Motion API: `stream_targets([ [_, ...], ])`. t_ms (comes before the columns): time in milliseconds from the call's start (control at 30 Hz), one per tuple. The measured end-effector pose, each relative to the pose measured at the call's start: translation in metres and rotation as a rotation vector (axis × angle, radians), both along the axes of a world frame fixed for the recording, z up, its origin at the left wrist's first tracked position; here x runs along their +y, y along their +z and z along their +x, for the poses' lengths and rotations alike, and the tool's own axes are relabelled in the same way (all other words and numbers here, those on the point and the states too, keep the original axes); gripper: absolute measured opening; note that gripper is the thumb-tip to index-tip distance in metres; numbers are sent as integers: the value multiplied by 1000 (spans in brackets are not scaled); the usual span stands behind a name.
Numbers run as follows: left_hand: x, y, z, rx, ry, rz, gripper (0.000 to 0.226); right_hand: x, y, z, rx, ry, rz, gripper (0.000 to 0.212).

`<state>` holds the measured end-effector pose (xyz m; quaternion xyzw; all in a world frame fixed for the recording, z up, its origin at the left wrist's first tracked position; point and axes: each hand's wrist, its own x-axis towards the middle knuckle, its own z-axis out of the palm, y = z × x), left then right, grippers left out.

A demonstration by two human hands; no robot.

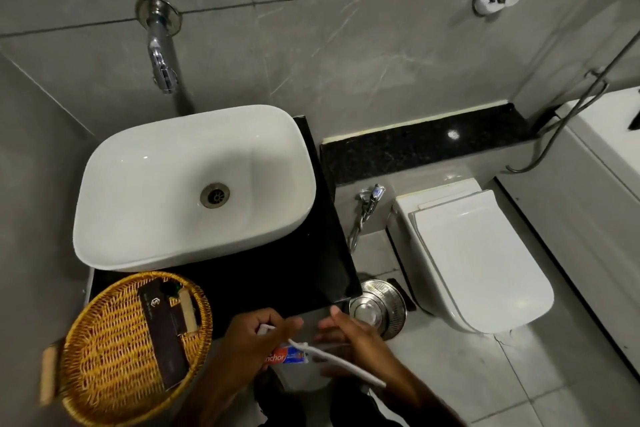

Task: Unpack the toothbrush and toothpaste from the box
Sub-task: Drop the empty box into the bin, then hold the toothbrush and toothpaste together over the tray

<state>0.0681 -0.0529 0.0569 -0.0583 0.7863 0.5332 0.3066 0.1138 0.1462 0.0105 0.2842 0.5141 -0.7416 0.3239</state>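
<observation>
A dark brown box point(162, 333) lies in a round wicker basket point(90, 388) on the black counter, left of my hands. My left hand point(252, 340) is closed on a red and blue toothpaste tube point(287, 356) and also pinches a small white piece. A white toothbrush point(341, 365) slants from the tube's end down to the right, across my right hand point(349, 333). That hand's fingers curl loosely around it. Both hands hover off the counter's front edge, over the floor.
A white basin point(104, 163) sits on the black counter point(311, 270) behind the basket, under a chrome wall tap point(161, 55). To the right are a steel pedal bin point(379, 307), a closed toilet point(474, 253) and a black ledge point(426, 149).
</observation>
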Motion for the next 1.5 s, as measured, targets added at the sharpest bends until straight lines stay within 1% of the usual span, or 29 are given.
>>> stream_targets([
  [67, -6, 1, -2, 13, -14, 21, 29, -12, 20, -4, 20, 185, -34, 46],
  [100, -8, 0, -2, 15, -10, 33, 31, -17, 29, -5, 32, 244, -45, 49],
  [167, -17, -1, -3, 7, 25, 76, 38, -28, 43, -3, 32, 325, -85, 51],
  [233, -28, -3, -2, -19, 55, 134, 41, -38, 50, -1, 50, 401, -130, 47],
  [333, -42, -2, 0, -9, 87, 132, 45, -53, 54, -2, 117, 479, -80, 45],
  [433, -52, -4, 3, 6, 301, 209, 38, -79, 56, -4, 185, 473, 34, 41],
  [500, -59, -6, 6, 7, 458, 246, 23, -99, 57, -6, 240, 406, 88, 40],
  [567, -66, -7, 9, -22, 577, 344, 17, -119, 58, -9, 282, 340, 99, 38],
  [600, -68, -7, 11, -47, 608, 404, 17, -126, 59, -11, 301, 318, 94, 35],
  [633, -72, -6, 13, -68, 621, 455, 22, -136, 60, -14, 319, 303, 86, 33],
  [733, -85, -5, 17, -68, 660, 540, 43, -162, 58, -21, 359, 274, 57, 25],
  [800, -97, -5, 17, -61, 751, 583, 45, -175, 52, -22, 400, 299, 69, 17],
  [833, -105, -6, 16, -57, 792, 590, 40, -180, 47, -22, 427, 330, 98, 14],
  [900, -123, -9, 16, -30, 855, 536, 23, -188, 39, -22, 454, 392, 176, 10],
  [933, -131, -10, 15, -13, 866, 477, 21, -190, 36, -21, 455, 422, 214, 9],
  [1033, -157, -21, 13, 14, 898, 282, 25, -202, 30, -22, 464, 501, 307, 17],
  [1133, -186, -37, 11, 3, 929, 131, 34, -224, 28, -23, 416, 480, 302, 17],
  [1233, -215, -56, 6, -83, 942, -6, 47, -254, 25, -31, 308, 421, 270, 18],
  [1300, -227, -67, 2, -98, 866, -135, 50, -275, 21, -39, 263, 434, 288, 16],
  [1367, -234, -75, 1, -105, 762, -275, 54, -295, 14, -50, 294, 500, 390, 16],
  [1433, -237, -78, 3, -68, 703, -313, 53, -312, 4, -62, 339, 534, 525, 22],
  [1500, -237, -79, 6, -34, 659, -322, 46, -325, -4, -74, 354, 552, 648, 27],
])
